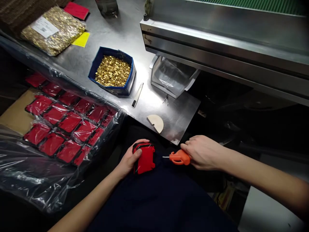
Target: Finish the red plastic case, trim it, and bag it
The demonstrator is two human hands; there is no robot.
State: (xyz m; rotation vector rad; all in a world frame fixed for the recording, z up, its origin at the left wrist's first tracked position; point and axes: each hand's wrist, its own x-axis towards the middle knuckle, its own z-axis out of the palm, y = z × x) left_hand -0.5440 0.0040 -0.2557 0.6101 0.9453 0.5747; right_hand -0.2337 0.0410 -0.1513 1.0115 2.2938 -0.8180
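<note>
My left hand (131, 158) is closed around a red and black flat plastic part (146, 158), the thumb resting on its red face. The part is held above my dark-clothed lap, and dark edges behind it suggest more than one layer. To its right, my right hand (201, 153) grips an orange tool (180, 157) with a loop in its body and a thin metal tip. That tip points left at the red part, with a small gap between them. What the right fingers do behind the handle is partly hidden.
On the metal table (166, 109) are a blue box (131, 79) of small gold pieces, a utility knife (137, 94), a half-round cream piece (156, 123) and a clear bin (172, 77). A plastic-lined box (79, 180) holds several red parts at left. A conveyor frame (217, 45) crosses upper right.
</note>
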